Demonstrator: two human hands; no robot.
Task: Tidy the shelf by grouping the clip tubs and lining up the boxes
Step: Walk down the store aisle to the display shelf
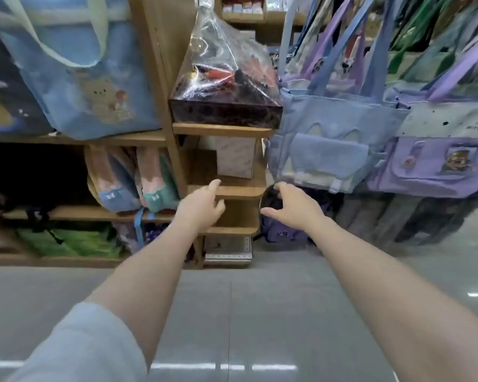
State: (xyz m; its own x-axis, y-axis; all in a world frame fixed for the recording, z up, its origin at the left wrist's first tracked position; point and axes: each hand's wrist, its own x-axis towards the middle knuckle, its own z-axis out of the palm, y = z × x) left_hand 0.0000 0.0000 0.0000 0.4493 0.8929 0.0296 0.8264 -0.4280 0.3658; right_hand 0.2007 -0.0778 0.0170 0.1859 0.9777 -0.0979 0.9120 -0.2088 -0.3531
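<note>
**Both hands at the narrow end shelves, a dark round thing in the right**

At the end of the wooden shelf unit (226, 191), between the hanging tote bags, both arms reach forward over the floor (232, 312). Left hand (202, 204) sits at the front lip of the middle shelf board, fingers loosely spread, holding nothing. Right hand (290, 206) is just off the shelf's right corner, fingers curled over a small dark round object (271, 199) (possibly a clip tub; motion blur prevents a firm call).

Task items in view:
- pale box (235, 158) upright on the middle shelf, toward the right, well behind the left hand;
- dark flat box in clear wrap (225, 111) on the shelf above, overhanging the front edge slightly;
- another boxed item (228, 248) on the lowest level, partly hidden.

No group of tubs is visible anywhere on these shelves.

Judgement: step in hand is gathering, with the dark object carried toward the shelf. Task appears early. Next move calls for setting it down on a bare patch of shelf clear of the pale box, with the left hand free to steady or shift the box square to the front edge.
</note>
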